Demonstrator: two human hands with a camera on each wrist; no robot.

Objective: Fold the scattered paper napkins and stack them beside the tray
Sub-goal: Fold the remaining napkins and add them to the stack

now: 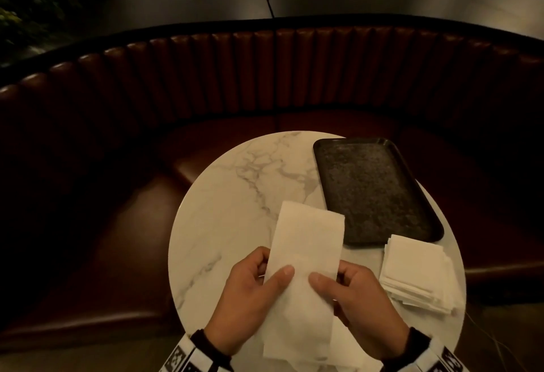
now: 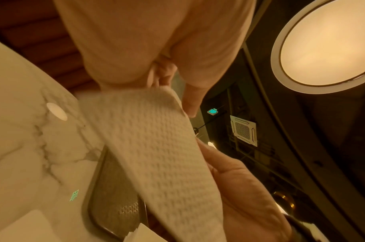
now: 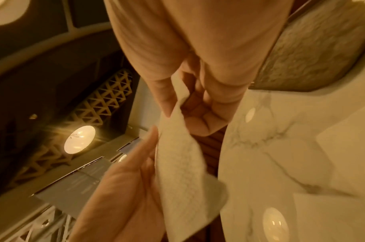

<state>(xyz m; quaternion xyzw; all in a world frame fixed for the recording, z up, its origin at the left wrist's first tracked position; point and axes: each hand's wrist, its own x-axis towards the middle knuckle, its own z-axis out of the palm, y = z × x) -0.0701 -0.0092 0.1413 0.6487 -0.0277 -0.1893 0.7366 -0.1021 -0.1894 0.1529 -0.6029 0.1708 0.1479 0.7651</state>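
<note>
Soft, light paper napkin (image 1: pixel 306 256), pinched at its long edges by both hands' fingers (image 1: pixel 282 274), creases and tears easily.

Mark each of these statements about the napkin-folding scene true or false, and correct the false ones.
1. Both hands hold one long napkin. True: the left hand and right hand each pinch a side edge.
2. The tray holds folded napkins. False: nothing lies in it.
3. A stack of folded napkins lies on the table near the tray's near end. True.
4. The table is square and wooden. False: it is round with a marble pattern.
5. The held napkin lies flat on the stack. False: it is apart from the stack, to its left.
</note>
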